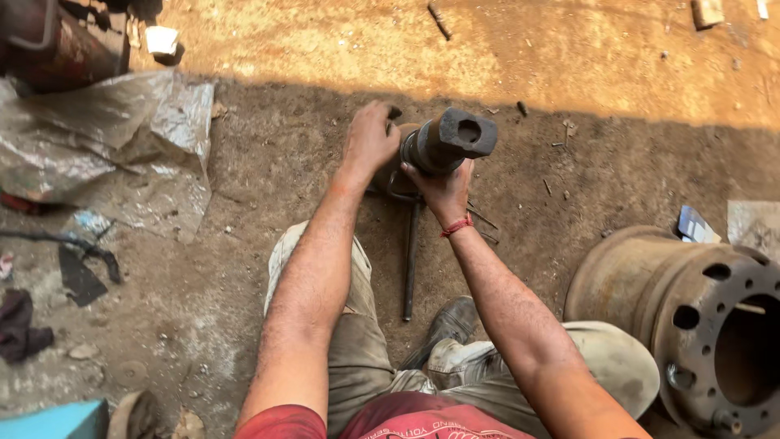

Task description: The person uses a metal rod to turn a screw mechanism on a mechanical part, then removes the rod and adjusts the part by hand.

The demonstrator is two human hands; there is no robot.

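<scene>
Grey plastic sheeting (122, 146) lies crumpled at far left on the dirt ground (260, 187). The left hand (370, 138) presses, fingers curled, on the rusty base part behind the dark steel shaft (447, 140), while the right hand (443, 191) wraps the shaft from below, steadying it upright on the ground between the knees. This looks like bracing and turning the shaft on its seat; any further turn calls for firm counter-pressure from both hands. A thin rod (411, 260) lies just below. At right the rusty wheel drum (691, 317) crowds the knee; open dirt lies beyond the shaft.
</scene>
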